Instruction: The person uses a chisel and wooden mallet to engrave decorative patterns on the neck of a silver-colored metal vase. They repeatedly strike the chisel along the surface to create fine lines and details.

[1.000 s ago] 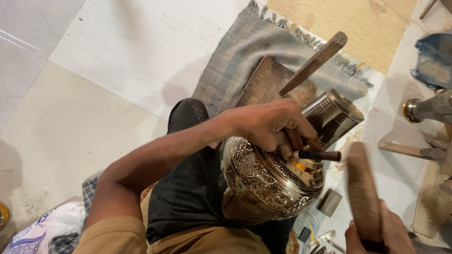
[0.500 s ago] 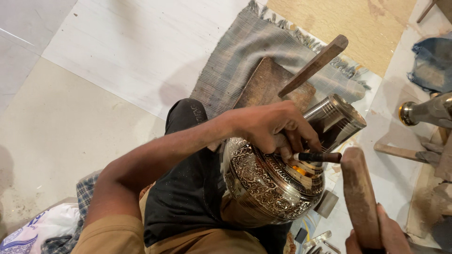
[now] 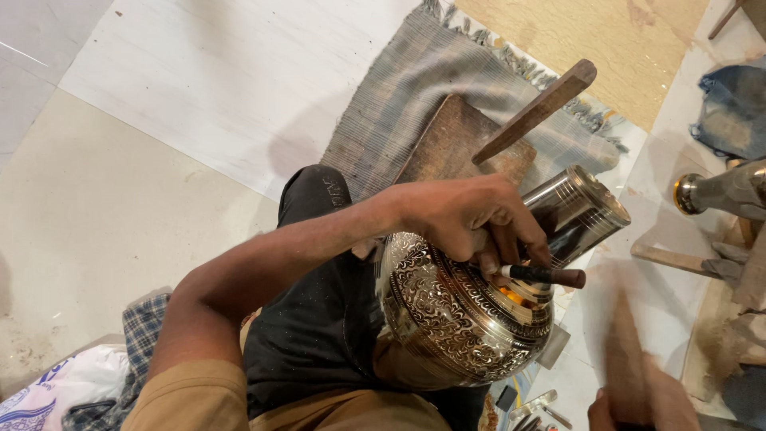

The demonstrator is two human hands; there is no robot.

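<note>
Left hand (image 3: 467, 219): fingers (image 3: 496, 254) curled tight round a short dark punch (image 3: 542, 275), which lies nearly level, its working end hidden under the fingers where they press on the shoulder of the pot. Heel of the hand rests on the metal.

Right hand (image 3: 638, 407): low at the frame's corner, closed round the handle of a wooden mallet (image 3: 626, 359). Blurred with motion; finger detail can't be made out, but the grip is shut.

The thing worked: an embossed metal water pot (image 3: 459, 315), round-bellied, silvery with a brassy tint, lying tilted in the person's lap against the black trouser leg (image 3: 307, 319), neck (image 3: 578, 209) pointing up and away. Surface dense with raised scrollwork.

Handling, as judged: rigid sheet metal, probably fairly heavy for its bulk. Polished bands on the neck look slick; the embossed belly gives better purchase. Round form will roll, so it wants cradling against the body. Thin wall could dent under a stray blow. Best held at the shoulder or round the neck.

Outward: a wooden block (image 3: 455, 148) on a grey fringed mat (image 3: 399, 104), a wooden stick (image 3: 538, 108) slanting over it. Small tools (image 3: 535, 407) on the floor by the knee. Another metal vessel (image 3: 718, 191) at the right edge.
</note>
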